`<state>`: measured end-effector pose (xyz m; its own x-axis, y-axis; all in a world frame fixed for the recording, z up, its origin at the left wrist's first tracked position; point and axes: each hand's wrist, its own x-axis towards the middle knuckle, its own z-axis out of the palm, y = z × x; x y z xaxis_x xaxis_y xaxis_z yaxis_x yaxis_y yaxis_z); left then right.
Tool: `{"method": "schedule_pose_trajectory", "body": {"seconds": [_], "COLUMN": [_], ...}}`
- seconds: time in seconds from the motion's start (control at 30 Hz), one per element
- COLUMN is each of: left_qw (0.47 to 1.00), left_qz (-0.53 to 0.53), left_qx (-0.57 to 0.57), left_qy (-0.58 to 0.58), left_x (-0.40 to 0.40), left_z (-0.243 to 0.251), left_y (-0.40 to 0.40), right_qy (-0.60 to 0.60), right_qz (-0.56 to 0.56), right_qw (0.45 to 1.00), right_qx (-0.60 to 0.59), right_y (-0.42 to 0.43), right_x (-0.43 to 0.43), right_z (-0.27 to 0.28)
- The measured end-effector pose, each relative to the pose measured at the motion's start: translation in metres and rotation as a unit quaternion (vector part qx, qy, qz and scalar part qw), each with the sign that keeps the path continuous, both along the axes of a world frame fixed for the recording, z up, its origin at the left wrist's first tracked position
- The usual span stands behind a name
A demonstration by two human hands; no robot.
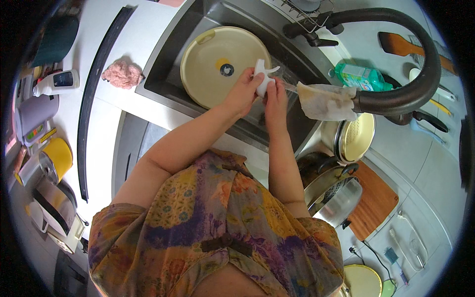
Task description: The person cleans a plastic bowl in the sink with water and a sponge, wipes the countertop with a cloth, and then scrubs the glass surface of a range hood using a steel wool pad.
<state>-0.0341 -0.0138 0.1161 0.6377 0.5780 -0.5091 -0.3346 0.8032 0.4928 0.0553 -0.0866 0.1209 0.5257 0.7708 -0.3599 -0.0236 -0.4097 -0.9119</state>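
Note:
A white trigger spray head (262, 86) is held over the sink between my two hands. My left hand (243, 91) grips it from the left, the thumb pressed on its body. From the right, the fingers of my right hand (274, 104) close on its lower part. Water streams towards my hands from the black faucet (432, 70), whose outlet is wrapped in a stained whitish cloth (324, 102). Below and left of the spray head, a cream round basin (200, 70) rests in the dark sink (167, 78). No bottle is visible under the spray head.
A pink cloth (123, 73) lies on the counter left of the sink, near a long black strip (92, 96). Behind the faucet lies a green detergent bottle (362, 77). To the right are a yellow colander (358, 135), metal pans (339, 200) and a wooden cutting board (373, 204).

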Motion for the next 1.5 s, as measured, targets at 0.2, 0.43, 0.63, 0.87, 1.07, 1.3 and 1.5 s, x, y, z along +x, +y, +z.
{"method": "schedule_pose_trajectory", "body": {"seconds": [0.2, 0.43, 0.63, 0.87, 1.07, 1.3, 1.5], "left_qw": [0.999, 0.999, 0.988, 0.993, 0.991, 0.987, 0.995], "left_qz": [0.021, 0.013, 0.102, 0.052, 0.075, 0.019, 0.043], "left_qx": [-0.026, -0.012, -0.090, -0.107, 0.033, 0.125, 0.065], "left_qy": [-0.012, 0.042, 0.077, 0.019, 0.102, 0.101, 0.067], "left_x": [0.001, -0.006, -0.041, -0.036, -0.038, -0.024, -0.030], "left_z": [-0.007, -0.015, -0.032, -0.016, -0.024, -0.007, -0.001], "left_y": [-0.007, -0.004, 0.021, 0.011, 0.006, -0.011, -0.009], "right_qy": [0.129, -0.019, -0.355, -0.153, -0.192, -0.364, -0.363], "right_qz": [-0.149, -0.046, 0.099, 0.292, -0.003, 0.056, 0.070], "right_qw": [0.979, 0.999, 0.886, 0.828, 0.976, 0.929, 0.921], "right_qx": [-0.054, -0.016, -0.281, -0.453, -0.101, 0.028, 0.126], "right_y": [0.012, -0.010, -0.086, -0.156, -0.032, 0.014, 0.012], "right_x": [0.002, 0.008, 0.052, 0.045, 0.004, 0.009, -0.020], "right_z": [0.018, 0.006, -0.102, -0.241, -0.029, -0.002, 0.021]}}
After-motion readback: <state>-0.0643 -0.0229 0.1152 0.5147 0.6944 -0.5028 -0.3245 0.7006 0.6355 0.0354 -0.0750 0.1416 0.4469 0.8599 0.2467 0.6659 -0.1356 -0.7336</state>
